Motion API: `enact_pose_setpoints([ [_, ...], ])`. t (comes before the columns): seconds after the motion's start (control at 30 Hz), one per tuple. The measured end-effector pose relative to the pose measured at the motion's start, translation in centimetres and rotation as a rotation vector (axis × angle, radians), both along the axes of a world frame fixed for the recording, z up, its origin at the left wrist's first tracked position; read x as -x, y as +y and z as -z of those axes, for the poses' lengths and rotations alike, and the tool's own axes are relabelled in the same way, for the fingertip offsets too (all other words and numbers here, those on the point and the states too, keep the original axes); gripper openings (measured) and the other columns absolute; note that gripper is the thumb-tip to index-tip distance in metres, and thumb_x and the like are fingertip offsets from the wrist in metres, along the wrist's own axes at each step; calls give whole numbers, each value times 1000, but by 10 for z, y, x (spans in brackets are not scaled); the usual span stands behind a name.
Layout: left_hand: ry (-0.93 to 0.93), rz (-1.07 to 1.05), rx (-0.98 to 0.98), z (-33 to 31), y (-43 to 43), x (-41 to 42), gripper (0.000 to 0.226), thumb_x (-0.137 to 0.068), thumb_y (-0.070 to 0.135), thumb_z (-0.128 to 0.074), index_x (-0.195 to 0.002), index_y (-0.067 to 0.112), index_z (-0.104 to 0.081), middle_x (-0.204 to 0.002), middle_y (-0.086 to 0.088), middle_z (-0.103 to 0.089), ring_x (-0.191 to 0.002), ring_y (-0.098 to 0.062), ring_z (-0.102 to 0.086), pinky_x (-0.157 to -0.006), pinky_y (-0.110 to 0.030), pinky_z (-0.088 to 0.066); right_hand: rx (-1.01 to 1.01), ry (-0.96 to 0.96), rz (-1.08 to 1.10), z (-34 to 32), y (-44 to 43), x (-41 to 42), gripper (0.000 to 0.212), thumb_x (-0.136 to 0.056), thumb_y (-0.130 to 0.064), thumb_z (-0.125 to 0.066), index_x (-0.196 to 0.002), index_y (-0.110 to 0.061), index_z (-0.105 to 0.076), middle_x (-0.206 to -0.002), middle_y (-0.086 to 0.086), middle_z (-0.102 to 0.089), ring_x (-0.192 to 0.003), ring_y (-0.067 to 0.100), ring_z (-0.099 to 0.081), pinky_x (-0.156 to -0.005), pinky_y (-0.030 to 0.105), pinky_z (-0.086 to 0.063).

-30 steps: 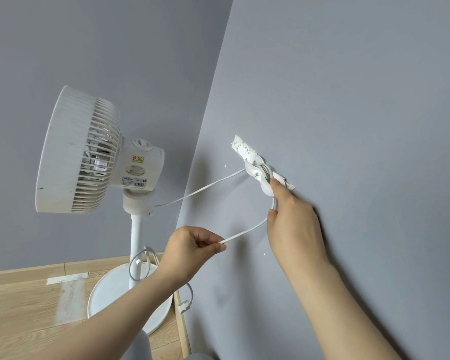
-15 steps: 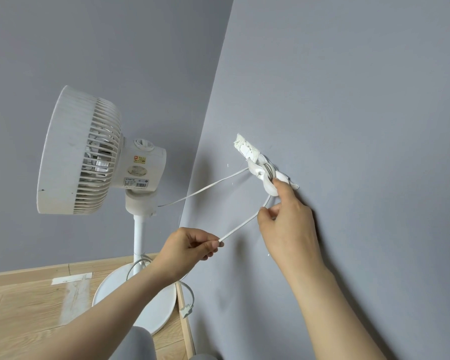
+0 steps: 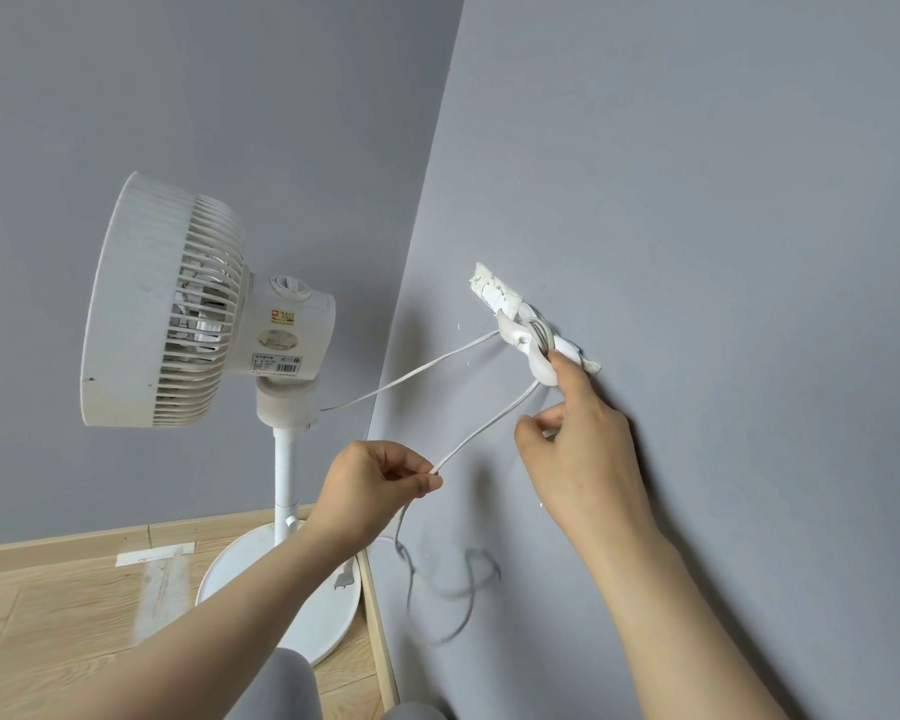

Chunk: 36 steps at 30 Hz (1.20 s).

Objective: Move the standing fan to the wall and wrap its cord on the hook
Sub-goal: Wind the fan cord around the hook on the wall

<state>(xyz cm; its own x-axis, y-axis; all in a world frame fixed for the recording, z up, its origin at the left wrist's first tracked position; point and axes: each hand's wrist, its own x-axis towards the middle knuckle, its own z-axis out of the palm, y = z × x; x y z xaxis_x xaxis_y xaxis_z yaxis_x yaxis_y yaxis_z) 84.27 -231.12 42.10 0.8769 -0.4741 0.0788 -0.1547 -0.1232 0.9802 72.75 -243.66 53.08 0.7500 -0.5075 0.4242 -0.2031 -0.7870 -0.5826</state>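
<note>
Cord (image 3: 481, 432) being drawn tauter, pinched in left hand (image 3: 370, 491); right hand (image 3: 578, 449) thumb now being lifted off it, forefinger pressed on hook (image 3: 528, 345).

You have one fan (image 3: 178, 304), one cord (image 3: 417, 371), one hook (image 3: 533, 350) and one plug (image 3: 345, 578). You show two hands: the left hand (image 3: 370, 491) and the right hand (image 3: 578, 449). You see one strip of tape (image 3: 154, 552) and two walls: the back wall (image 3: 178, 96) and the side wall (image 3: 697, 148).
</note>
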Motion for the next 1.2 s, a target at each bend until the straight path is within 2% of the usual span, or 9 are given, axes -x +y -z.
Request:
enact_pose_setpoints([
  [0.1,-20,-27,0,1,0,0,8,-75,17,-81,-72,15,-75,-61,2,-69,-55,-4,-59,-59,-11,-45,126,-96,16,3,2,2,58,-86,-10,-55,-139,-25,-38,-82,-4,-64,-74,18,-62,-72,30,-52],
  [0.2,-25,-45,7,2,0,0,9,-76,18,-80,-73,13,-73,-57,5,-67,-54,-3,-59,-55,-8,-43,229,-199,-28,9,5,4,37,-84,-8,-58,-119,-21,-51,-75,-9,-58,-62,14,-58,-62,28,-47],
  [0.3,-47,-39,3,4,-1,-1,12,-79,21,-77,-73,15,-69,-59,3,-66,-57,-7,-58,-59,-16,-45,295,-65,-118,17,3,0,18,-84,-11,-59,-99,-21,-61,-84,-7,-61,-63,11,-56,-66,33,-51],
  [0.43,-96,35,-2,5,0,2,17,-88,20,-68,-80,8,-61,-65,-2,-68,-56,-6,-62,-60,-16,-50,408,159,-218,22,1,-17,32,-87,-9,-54,-117,-19,-63,-115,-7,-56,-78,18,-61,-76,37,-52],
  [0.5,-106,79,13,3,2,5,19,-92,18,-63,-82,3,-57,-64,-2,-68,-55,-6,-62,-58,-15,-50,472,251,-247,22,1,-29,34,-89,-9,-52,-120,-18,-60,-120,-6,-52,-83,22,-62,-76,39,-52],
  [0.73,-61,99,44,6,18,-1,14,-95,20,-58,-87,11,-66,-64,5,-66,-57,-6,-61,-61,-16,-50,660,454,-270,8,-3,-56,20,-95,-22,-50,-101,-18,-68,-101,2,-61,-89,27,-62,-73,36,-50],
  [0.93,27,111,40,17,32,-7,20,-97,16,-54,-86,11,-70,-62,4,-67,-59,-10,-62,-62,-20,-51,821,500,-264,-2,-2,-85,15,-91,-5,-50,-94,-15,-62,-96,4,-61,-84,27,-61,-60,31,-37],
  [1.07,55,100,52,24,39,-13,19,-96,15,-57,-84,8,-69,-63,2,-68,-61,-13,-62,-68,-29,-55,897,513,-266,-15,-1,-102,17,-89,0,-50,-95,-14,-58,-96,6,-60,-75,26,-56,-60,31,-35],
  [1.2,0,79,23,25,41,-19,16,-94,14,-59,-82,10,-68,-64,3,-69,-61,-10,-62,-69,-27,-54,948,519,-226,-29,-2,-112,20,-90,-2,-46,-97,-16,-58,-96,3,-59,-80,25,-58,-65,32,-35],
])
